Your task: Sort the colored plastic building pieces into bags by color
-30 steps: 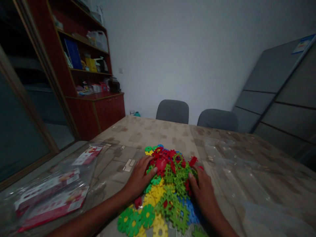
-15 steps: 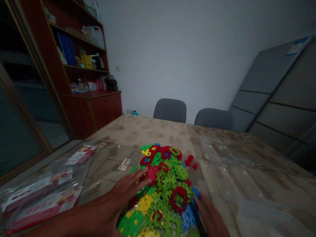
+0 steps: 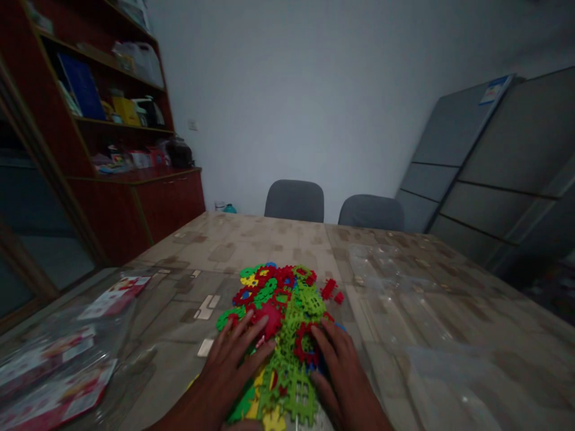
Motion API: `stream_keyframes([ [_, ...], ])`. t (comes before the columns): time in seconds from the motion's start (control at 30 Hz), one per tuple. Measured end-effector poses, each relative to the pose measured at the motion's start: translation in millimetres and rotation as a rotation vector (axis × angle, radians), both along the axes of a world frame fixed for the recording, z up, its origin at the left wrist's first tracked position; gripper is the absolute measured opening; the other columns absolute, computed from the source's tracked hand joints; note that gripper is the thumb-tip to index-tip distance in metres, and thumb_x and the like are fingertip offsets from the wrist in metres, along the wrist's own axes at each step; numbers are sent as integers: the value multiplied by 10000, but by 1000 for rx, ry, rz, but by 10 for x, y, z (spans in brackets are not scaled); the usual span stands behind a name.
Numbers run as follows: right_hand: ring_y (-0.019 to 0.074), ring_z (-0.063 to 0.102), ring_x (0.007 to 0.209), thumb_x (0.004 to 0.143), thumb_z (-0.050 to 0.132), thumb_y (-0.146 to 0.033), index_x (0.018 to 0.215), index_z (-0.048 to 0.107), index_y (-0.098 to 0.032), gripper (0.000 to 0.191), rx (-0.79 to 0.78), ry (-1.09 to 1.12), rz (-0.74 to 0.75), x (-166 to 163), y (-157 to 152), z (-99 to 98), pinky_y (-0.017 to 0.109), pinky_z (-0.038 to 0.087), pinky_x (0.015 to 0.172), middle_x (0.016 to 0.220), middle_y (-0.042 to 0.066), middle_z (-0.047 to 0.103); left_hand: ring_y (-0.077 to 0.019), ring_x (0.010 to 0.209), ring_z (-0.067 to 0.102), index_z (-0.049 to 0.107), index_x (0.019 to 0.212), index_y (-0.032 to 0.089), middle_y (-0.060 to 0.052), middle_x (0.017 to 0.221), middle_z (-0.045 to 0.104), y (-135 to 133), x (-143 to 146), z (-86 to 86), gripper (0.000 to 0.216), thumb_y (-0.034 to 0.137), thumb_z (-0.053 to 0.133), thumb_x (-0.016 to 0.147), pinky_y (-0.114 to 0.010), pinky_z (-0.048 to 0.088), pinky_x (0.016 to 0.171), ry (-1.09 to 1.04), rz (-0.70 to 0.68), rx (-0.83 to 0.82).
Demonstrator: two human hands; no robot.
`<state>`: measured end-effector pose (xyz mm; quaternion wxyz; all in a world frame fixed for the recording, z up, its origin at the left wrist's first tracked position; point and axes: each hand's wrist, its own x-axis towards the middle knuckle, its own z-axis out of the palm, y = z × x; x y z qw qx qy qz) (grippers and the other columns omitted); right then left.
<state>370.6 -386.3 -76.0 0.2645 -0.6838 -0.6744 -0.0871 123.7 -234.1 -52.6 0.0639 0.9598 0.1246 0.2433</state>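
Observation:
A heap of plastic gear-edged toy pieces (image 3: pixel 294 314) in green, red, yellow and blue lies at the front of the table. My left hand (image 3: pixel 236 353) rests on its left side, fingers spread, close to a solid red piece (image 3: pixel 268 321). On the opposite side my right hand (image 3: pixel 339 365) lies with fingers apart, its fingertips by a red ring-shaped gear (image 3: pixel 305 344). Light green lattice pieces (image 3: pixel 299 392) show between the two hands. Neither hand has a piece in its grasp. The pieces beneath my palms are hidden.
Two small red pieces (image 3: pixel 329 289) sit just right of the heap. Clear plastic packages with red-and-white cards (image 3: pixel 58 392) lie on the left. Transparent plastic trays (image 3: pixel 404 305) cover part of the right side. Two grey chairs (image 3: pixel 294 200) stand behind the table (image 3: pixel 251 239).
My right hand has moved inward from the heap's right edge onto the pieces. My left hand stays on the left side, slightly shifted. The view has turned a little to the right.

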Motion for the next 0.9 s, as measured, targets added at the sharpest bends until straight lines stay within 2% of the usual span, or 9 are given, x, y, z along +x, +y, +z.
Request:
stream_keyframes([
  [0.1, 323, 424, 1407, 977, 531, -295, 1550, 312, -259, 614, 14, 19, 9, 33, 25, 97, 528, 460, 1086, 1560, 148, 409, -406, 1497, 204, 215, 1587, 347, -88, 1651, 243, -22, -8, 57, 776, 721, 426, 941, -677, 168, 1168, -19, -4, -33],
  [0.27, 331, 477, 1355, 986, 528, -364, 1501, 392, -234, 548, 16, -1, 32, 133, 35, 220, 547, 457, 1069, 1509, 165, 473, -411, 1476, 265, 238, 1577, 385, -60, 1628, 309, 5, -73, 148, 764, 620, 558, 925, -670, 200, 1166, 3, -55, -42],
  [0.5, 288, 525, 1309, 1007, 492, -381, 1477, 423, -243, 494, 32, 25, 74, 375, 20, 266, 485, 451, 1070, 1446, 123, 554, -342, 1466, 323, 311, 1534, 417, -31, 1581, 410, -62, 16, 0, 571, 643, 234, 1015, -621, 142, 1205, -141, 35, -55],
  [0.67, 243, 562, 1258, 1022, 473, -350, 1451, 446, -288, 435, 14, 159, 54, 416, -47, 310, 411, 465, 1045, 1390, 67, 605, -315, 1452, 354, 318, 1518, 430, -9, 1564, 438, -71, 41, -33, 544, 624, 207, 1023, -589, 110, 1218, -148, 9, -57],
  [0.8, 237, 638, 1070, 1023, 447, -333, 1246, 607, -278, 280, -6, 245, -72, 463, -52, 282, 401, 509, 932, 1163, 57, 696, -301, 1450, 361, 340, 1506, 429, -13, 1551, 457, -19, 22, -78, 522, 607, 233, 1028, -568, 131, 1220, -160, 8, -59],
  [0.9, 258, 645, 1006, 1003, 436, -331, 1107, 658, -242, 260, 28, 282, -217, 563, 0, 237, 434, 511, 895, 1052, 78, 707, -302, 1451, 363, 325, 1518, 415, -27, 1549, 458, 13, 18, -122, 516, 581, 246, 1036, -561, 148, 1222, -192, 15, -61],
])
